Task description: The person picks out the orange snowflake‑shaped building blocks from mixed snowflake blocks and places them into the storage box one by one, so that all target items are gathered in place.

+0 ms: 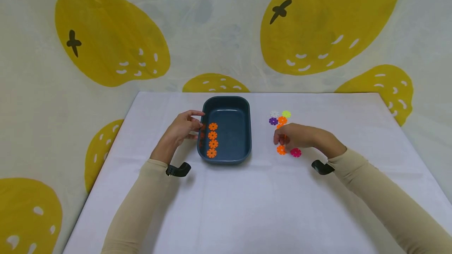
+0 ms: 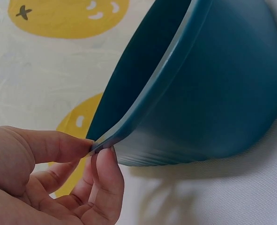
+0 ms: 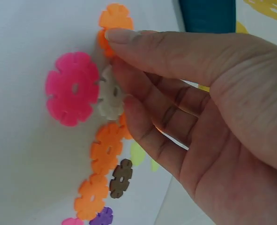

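My left hand pinches the left rim of a dark blue-green rectangular basin; the left wrist view shows thumb and fingertips on its rim. Inside the basin, along its left side, runs a column of several orange notched flower-shaped discs. To the right of the basin, my right hand is low over a group of loose discs. Its thumb and forefinger pinch an orange disc, partly hidden by the thumb. Close by lie another orange disc, a pink disc and a white disc.
Beyond the right hand lie a purple disc, a yellow-green disc and a white one. A brown disc shows in the right wrist view. Everything stands on a white-covered table before a fruit-patterned cloth.
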The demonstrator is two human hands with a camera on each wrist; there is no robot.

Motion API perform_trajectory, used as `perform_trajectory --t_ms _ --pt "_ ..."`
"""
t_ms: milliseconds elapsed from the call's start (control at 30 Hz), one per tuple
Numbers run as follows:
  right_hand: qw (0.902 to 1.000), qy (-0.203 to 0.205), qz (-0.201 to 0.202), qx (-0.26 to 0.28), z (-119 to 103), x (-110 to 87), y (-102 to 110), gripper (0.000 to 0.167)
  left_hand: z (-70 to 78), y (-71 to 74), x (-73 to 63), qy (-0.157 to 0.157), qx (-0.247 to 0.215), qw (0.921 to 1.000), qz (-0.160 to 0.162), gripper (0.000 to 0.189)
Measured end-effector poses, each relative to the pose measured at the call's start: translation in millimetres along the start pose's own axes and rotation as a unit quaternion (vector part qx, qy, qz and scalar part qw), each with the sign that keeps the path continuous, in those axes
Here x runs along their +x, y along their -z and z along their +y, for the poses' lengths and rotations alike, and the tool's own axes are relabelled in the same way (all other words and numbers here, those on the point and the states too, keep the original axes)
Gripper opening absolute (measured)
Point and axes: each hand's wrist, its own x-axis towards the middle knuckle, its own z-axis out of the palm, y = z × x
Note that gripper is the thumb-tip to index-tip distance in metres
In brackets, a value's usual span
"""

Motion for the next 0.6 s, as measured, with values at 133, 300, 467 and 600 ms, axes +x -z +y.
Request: perform_trajectory --t_ms 133,300,467,600 --pt "0.9997 0.018 0.009 -0.017 2.0 2.2 -3.4 0.024 -0.1 0.1 0.3 -0.002 -0.001 1.0000 -0.002 0.042" --pt "0.9993 0.020 0.010 -0.028 1.5 3.5 -4.9 0.023 0.2 0.4 0.3 -0.001 -0.002 1.0000 -0.001 0.042" --pt "0.9993 0.020 0.012 -0.030 0.6 2.3 -5.4 0.022 -0.1 0.0 1.0 0.002 0.000 1.0000 0.001 0.041" --pt "0.9990 0.025 0.015 -0.034 0.5 1.6 -5.7 0.022 -0.9 -0.5 1.6 0.002 0.000 1.0000 0.001 0.041"
